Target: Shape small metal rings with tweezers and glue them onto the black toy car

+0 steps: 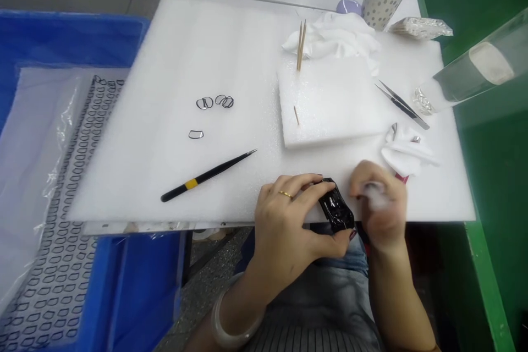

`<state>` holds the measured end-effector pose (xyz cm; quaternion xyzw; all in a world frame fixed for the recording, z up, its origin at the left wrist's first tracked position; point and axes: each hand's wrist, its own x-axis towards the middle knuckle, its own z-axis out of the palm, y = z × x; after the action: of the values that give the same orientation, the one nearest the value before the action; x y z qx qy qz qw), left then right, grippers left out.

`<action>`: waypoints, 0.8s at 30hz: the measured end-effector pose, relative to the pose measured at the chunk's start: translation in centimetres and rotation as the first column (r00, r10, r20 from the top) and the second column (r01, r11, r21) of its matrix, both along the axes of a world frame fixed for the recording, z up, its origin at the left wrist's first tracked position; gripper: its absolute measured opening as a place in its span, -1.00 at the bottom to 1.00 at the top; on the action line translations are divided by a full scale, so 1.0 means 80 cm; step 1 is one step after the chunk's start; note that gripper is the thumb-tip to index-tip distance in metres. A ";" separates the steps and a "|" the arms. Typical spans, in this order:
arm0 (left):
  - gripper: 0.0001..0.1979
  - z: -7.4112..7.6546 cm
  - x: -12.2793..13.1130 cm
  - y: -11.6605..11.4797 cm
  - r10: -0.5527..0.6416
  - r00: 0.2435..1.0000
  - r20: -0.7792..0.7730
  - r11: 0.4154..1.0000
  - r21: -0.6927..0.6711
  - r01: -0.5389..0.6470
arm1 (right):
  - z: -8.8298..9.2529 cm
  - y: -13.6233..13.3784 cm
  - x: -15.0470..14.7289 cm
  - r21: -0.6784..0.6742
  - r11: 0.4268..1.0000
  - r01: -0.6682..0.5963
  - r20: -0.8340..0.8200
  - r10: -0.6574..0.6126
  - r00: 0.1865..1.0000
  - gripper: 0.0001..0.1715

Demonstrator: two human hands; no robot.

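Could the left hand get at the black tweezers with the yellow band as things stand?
Probably yes, once it lets go. The left hand is holding a glossy black part, which it would have to release or set down first. The tweezers lie nearby on the white foam sheet, and nothing but foam seems to lie between them.

A white foam sheet (165, 55) holds tweezers (205, 175), small black loops (214, 102), a foam block (330, 104).

Left hand (284, 220) is pinching a glossy black plastic part (336, 208) over the near edge of a white foam sheet (165, 104). Right hand (381, 203) is pretty blurry, but seems to press a white wipe (373, 193) near it. Black tweezers (204, 176) lie off left.
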<state>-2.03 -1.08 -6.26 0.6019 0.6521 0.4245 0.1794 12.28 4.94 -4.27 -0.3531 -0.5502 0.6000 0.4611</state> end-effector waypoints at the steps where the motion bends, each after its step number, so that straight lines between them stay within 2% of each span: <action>1: -0.54 -0.001 0.001 0.000 0.010 1.000 -0.006 1.000 0.005 -0.010 | -0.003 0.001 0.000 0.047 0.998 0.031 -0.052 -0.028 0.998 -0.50; 4: -0.53 -0.002 0.005 0.000 0.036 0.999 -0.029 0.999 0.019 -0.035 | 0.001 -0.012 0.002 0.139 0.985 0.105 -0.202 -0.076 0.976 -0.37; 9: -0.53 -0.001 0.006 0.000 0.035 0.999 -0.035 0.999 0.002 -0.035 | 0.018 -0.034 0.003 0.114 0.991 0.075 -0.326 -0.034 0.945 -0.24; 15: -0.55 0.000 0.001 -0.001 0.009 0.999 -0.052 1.000 -0.019 -0.010 | 0.017 -0.035 0.000 0.133 0.988 0.080 -0.295 -0.038 0.955 -0.32; 19: -0.56 0.001 0.002 -0.001 0.010 0.998 -0.059 1.000 -0.017 -0.011 | 0.020 -0.031 -0.005 0.107 0.992 0.062 -0.273 -0.031 0.962 -0.26; 22: -0.57 0.000 0.004 0.000 0.027 0.998 -0.056 1.000 -0.014 -0.027 | 0.020 -0.030 -0.006 0.136 0.988 0.073 -0.294 -0.030 0.955 -0.17; 24: -0.57 0.000 0.006 0.000 0.035 0.998 -0.050 0.999 -0.014 -0.036 | 0.019 -0.032 -0.003 0.174 0.982 0.073 -0.241 -0.029 0.970 -0.21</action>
<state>-1.58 -1.10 -6.26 0.5995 0.6700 0.4076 0.1599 12.07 2.39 -2.77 -0.2494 -0.5343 0.5730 0.5692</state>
